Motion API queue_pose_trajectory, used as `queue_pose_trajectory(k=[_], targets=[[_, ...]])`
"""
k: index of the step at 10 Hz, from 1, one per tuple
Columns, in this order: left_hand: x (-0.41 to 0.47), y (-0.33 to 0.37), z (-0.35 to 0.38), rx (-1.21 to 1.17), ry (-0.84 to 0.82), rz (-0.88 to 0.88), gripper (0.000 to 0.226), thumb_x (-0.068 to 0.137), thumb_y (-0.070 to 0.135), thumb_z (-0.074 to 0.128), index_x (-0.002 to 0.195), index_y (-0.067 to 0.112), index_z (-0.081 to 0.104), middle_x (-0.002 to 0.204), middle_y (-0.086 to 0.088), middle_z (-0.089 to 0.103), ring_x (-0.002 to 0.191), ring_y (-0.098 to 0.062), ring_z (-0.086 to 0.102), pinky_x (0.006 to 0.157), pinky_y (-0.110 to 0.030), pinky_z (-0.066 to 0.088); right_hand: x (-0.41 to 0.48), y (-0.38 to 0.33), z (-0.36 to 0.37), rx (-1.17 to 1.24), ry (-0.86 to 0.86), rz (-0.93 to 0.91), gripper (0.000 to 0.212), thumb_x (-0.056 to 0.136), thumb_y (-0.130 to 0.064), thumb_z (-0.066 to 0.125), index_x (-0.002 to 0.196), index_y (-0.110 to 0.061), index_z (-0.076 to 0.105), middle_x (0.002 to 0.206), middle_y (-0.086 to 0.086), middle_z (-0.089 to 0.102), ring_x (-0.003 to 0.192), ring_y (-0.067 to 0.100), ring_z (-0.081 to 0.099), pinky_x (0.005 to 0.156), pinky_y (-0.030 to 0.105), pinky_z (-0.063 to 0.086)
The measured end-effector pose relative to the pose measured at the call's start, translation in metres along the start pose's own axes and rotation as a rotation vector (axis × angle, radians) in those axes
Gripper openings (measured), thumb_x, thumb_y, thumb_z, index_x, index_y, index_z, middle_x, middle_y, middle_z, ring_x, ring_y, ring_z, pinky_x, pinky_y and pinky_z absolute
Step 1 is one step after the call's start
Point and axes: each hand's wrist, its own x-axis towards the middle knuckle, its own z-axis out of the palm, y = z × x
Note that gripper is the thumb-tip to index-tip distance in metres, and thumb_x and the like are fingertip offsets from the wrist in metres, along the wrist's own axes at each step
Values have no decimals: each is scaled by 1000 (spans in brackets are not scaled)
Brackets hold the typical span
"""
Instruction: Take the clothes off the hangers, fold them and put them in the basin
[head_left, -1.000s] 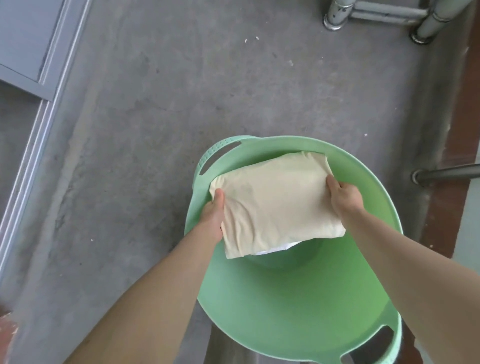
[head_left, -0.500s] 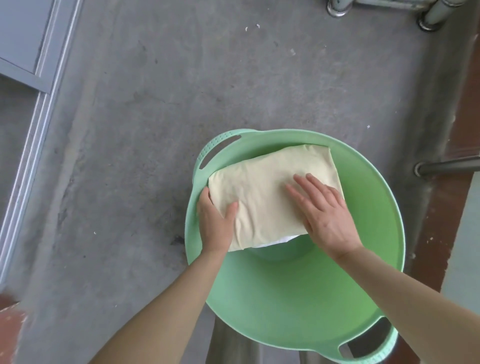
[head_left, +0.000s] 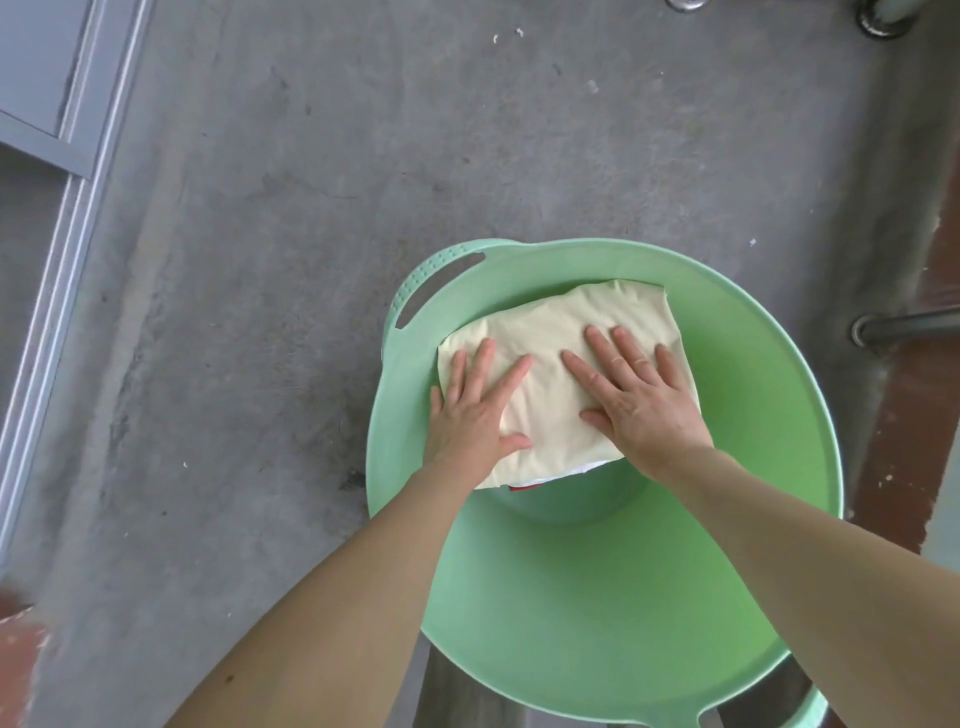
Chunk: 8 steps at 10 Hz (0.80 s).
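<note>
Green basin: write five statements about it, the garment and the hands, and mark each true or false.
1. The left hand and right hand lie flat, fingers straight, on the folded cream garment. True.
2. The garment lies outside the green basin. False: it lies inside the basin, toward the far wall.
3. The left hand grips the basin's handle. False: it presses on the garment, and the handle is free.
4. A strip of white fabric shows under the garment's near edge. True.
5. The right hand pinches a corner of the garment. False: it rests open on top.
</note>
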Motion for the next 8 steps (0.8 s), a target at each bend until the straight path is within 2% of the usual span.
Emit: queue_pose_trajectory(k=[1, 4, 5, 6, 7, 8], targets=[[7, -4, 1, -22, -56, -21, 97, 78, 54, 67, 143, 56, -5, 157, 13, -22, 146, -24, -17, 114, -61, 13, 5, -1, 1, -9, -49, 12, 67, 97, -53, 26, 145, -42, -19, 156, -9, -24, 146, 20, -16, 117, 48, 0], [14, -1, 2, 22, -92, -45, 95, 80, 56, 63, 142, 57, -8, 157, 12, -22, 147, -23, -15, 114, -61, 9, 13, -3, -4, -7, -154, 36, 69, 98, -50, 29, 144, -43, -23, 155, -9, -27, 146, 20, -18, 118, 51, 2], [12, 4, -9, 89, -110, -44, 95, 80, 57, 62, 143, 55, -9, 158, 8, -19, 147, -26, -9, 114, -60, 9, 17, -1, -21, 46, -231, 23, 72, 98, -42, 37, 146, -44, -16, 156, -9, -23, 146, 19, -16, 118, 51, 4], [3, 9, -23, 117, -107, -43, 92, 83, 50, 63, 144, 52, -6, 160, 4, -13, 148, -26, -2, 114, -59, 10, 9, 2, -45, 103, -247, 6, 71, 97, -27, 45, 149, -44, -1, 159, -9, -15, 147, 18, -9, 119, 44, 8], [-13, 13, -41, 121, -159, -30, 86, 88, 44, 59, 146, 50, -5, 160, 3, -12, 148, -25, 1, 115, -60, 8, -9, 2, -63, 241, -194, 18, 71, 95, -23, 51, 150, -41, 10, 159, -7, -10, 148, 15, -2, 116, 37, 22], [-25, 17, -61, 134, -206, -4, 83, 91, 38, 57, 148, 46, -4, 161, 2, -7, 147, -23, 12, 114, -59, 6, -20, -3, -72, 521, -119, 123, 62, 97, -30, 49, 150, -34, 18, 160, -3, -3, 145, 20, 19, 111, 37, 27]])
